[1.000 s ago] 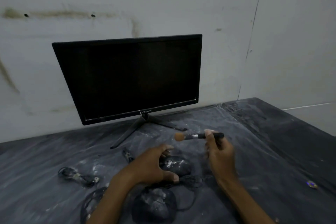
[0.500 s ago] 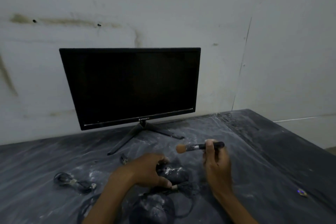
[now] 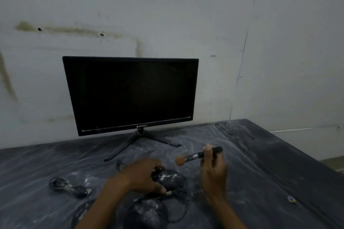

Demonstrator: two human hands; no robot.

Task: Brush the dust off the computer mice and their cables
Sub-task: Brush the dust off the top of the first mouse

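Note:
A dusty black mouse [image 3: 170,178] lies on the dark table [image 3: 260,169]. My left hand [image 3: 143,176] grips its left side, fingers over the front and thumb at the near edge. My right hand [image 3: 214,171] holds a small brush [image 3: 197,156] by its black handle, the orange bristle tip pointing left, in the air just above and right of that mouse. A second dusty mouse [image 3: 147,214] sits nearer me, partly hidden by my left forearm. Its cable [image 3: 178,208] loops on the table beside it. A bundled cable [image 3: 68,188] lies at the left.
A black monitor [image 3: 130,93] on a two-legged stand [image 3: 137,139] stands at the back against a stained white wall. The table is streaked with white dust. A small bluish object [image 3: 291,199] lies at the right. The table's right edge drops off beyond it.
The camera has tilted upward, so everything sits lower in view. My left hand stays on the mouse. The brush tip has dipped slightly toward the mouse.

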